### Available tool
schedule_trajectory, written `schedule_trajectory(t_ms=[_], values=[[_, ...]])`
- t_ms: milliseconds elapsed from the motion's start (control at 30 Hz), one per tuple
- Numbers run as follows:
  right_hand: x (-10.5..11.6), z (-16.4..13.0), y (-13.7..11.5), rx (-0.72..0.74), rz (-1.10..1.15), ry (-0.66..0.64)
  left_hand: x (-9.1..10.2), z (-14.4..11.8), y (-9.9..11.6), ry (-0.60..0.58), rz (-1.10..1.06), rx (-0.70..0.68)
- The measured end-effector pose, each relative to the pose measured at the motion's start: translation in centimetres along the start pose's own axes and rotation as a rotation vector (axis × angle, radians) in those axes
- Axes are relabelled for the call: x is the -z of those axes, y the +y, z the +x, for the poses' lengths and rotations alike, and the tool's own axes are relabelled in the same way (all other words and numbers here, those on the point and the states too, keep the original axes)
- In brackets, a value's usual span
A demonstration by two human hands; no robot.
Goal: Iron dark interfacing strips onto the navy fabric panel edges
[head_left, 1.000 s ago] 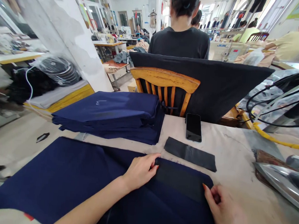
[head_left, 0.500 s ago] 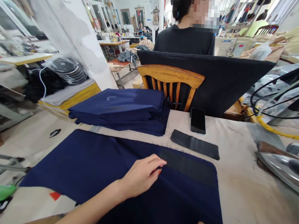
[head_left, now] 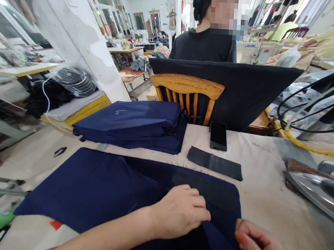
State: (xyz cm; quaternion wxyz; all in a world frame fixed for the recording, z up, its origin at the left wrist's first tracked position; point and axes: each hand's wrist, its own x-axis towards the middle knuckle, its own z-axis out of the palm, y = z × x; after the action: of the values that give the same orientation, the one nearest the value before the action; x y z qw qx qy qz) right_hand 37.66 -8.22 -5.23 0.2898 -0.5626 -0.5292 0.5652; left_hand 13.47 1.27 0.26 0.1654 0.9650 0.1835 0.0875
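A navy fabric panel (head_left: 94, 188) lies spread across the table in front of me, with a dark grey strip (head_left: 208, 187) lying along its far right edge. My left hand (head_left: 182, 211) is closed over the panel's right half, its fingers curled down on the cloth and a fold rising beside them. At the panel's right edge, my right hand (head_left: 261, 242) pinches the cloth between thumb and fingers. Beyond the panel rests a separate dark grey strip (head_left: 215, 163), touched by neither hand.
Behind the panel sits a stack of folded navy fabric (head_left: 129, 122). A phone (head_left: 218, 136) lies near the table's far edge, before a wooden chair (head_left: 188, 84) and a seated person (head_left: 203, 45). An iron (head_left: 317, 188) stands at the right, below black cables (head_left: 281, 110).
My left hand has moved right and closed on the cloth. My right hand has come up and outward from the bottom edge to the panel's right edge. The cloth between them has lifted into a fold.
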Motion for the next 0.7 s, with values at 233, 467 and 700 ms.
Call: schedule_trajectory(t_ms=[233, 467, 700], values=[[5.7, 2.9, 3.9, -0.044, -0.047, 0.421, -2.0, 7.6, -5.7, 0.078, 0.128, 0.066], [6.9, 6.5, 3.2, 0.024, -0.165, 0.545, -4.4, 15.0, -6.1, 0.009, 0.048, 0.273], [8.1, 8.3, 3.2, 0.015, -0.188, 0.589, -5.3, 17.2, -6.4, -0.017, -0.005, 0.393]])
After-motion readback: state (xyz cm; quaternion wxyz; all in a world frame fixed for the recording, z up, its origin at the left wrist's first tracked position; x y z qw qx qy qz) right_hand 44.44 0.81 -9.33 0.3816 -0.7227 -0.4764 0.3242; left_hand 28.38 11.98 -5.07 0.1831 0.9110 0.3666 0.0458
